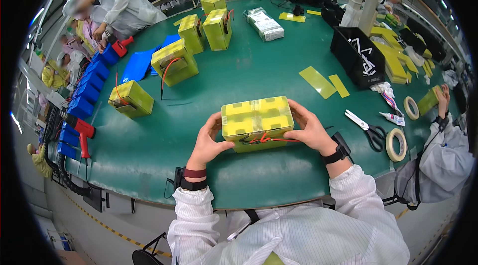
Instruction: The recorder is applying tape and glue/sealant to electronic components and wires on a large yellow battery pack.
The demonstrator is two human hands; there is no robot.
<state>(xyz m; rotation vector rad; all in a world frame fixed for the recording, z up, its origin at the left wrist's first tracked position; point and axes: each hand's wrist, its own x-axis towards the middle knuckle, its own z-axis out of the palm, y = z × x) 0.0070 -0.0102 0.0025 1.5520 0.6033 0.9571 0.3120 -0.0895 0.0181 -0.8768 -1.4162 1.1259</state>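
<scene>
Gripping the yellow battery pack point(257, 122) at its ends, left hand point(208, 141) and right hand point(311, 128) closed on it above the desk point(259, 61); it looked stiff, probably heavy, best held clear of its red wires point(266, 139).

green table point(279, 66) bears yellow packs point(174, 62) (several), scissors point(366, 128), tape rolls point(396, 144).

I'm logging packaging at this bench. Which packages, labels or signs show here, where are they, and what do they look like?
Silver-grey foil pouch with a pale label: far side of the green table, oblong, lying flat.
Black bin with white markings on its side: right of centre, boxy, open-topped.
Small white tube with a printed label: right, beside the scissors.
</scene>
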